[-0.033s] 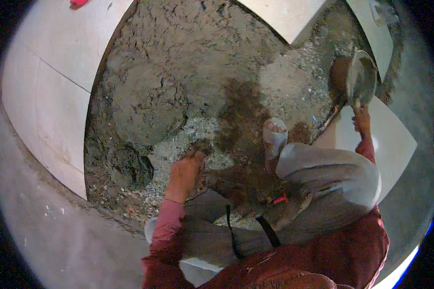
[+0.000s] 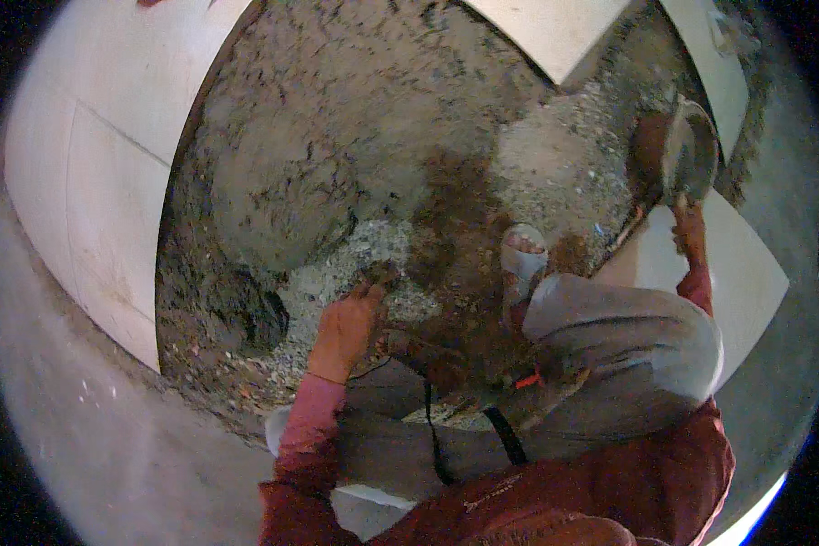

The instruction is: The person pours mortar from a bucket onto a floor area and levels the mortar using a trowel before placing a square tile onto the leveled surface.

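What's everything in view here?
Pan: one, grey, upper right, tilted
Mud: one stretch, brown, top to left
Gravel: two patches, pale grey, centre left, upper right
Slabs: several, cream, left, top, right
Floor: one, grey, outer edges
Bits: two, red, top left, between legs
Straps: two, black, lap
Trousers: one pair, grey, below centre
Shirt: one, red, bottom
Foot: one, pale sandal, right of centre
Left hand: one, red sleeve, at gravel
Right hand: one, red sleeve, at pan's rim

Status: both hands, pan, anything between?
Right hand gripping pan by its edge, pan tilted. Left hand low at pale gravel, grip unclear. Foot between them.
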Tool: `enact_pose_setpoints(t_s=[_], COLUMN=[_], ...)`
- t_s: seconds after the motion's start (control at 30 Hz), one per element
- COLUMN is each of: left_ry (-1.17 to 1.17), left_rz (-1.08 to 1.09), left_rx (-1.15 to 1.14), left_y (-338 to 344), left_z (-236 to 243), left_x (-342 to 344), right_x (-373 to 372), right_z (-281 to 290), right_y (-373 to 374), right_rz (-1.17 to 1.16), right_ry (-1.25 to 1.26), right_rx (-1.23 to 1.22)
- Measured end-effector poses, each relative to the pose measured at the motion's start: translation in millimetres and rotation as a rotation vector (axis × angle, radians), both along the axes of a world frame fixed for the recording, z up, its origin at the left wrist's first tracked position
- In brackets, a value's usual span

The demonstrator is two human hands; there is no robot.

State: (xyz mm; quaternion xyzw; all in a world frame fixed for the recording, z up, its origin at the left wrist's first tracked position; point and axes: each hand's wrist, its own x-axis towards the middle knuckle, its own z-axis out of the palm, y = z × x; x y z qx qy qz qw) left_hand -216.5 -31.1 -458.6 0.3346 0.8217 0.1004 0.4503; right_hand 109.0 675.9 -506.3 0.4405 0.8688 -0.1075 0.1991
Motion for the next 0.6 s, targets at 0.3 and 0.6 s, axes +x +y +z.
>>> enact_pose_setpoints(t_s=[0.3,0.6], left_ry=[0.255,0.313], left_rz=[-0.23,-0.16], left_rx=[0.588,0.645], left_y=[78,43], left_z=[-3,-30], left_x=[-56,-21], right_x=[-22,-218], right_z=[85,58], right_y=[-95,-174], right_rz=[-0.235,0.164], right_ry=[0.338,0.316], right_rx=[0.252,-0.282])
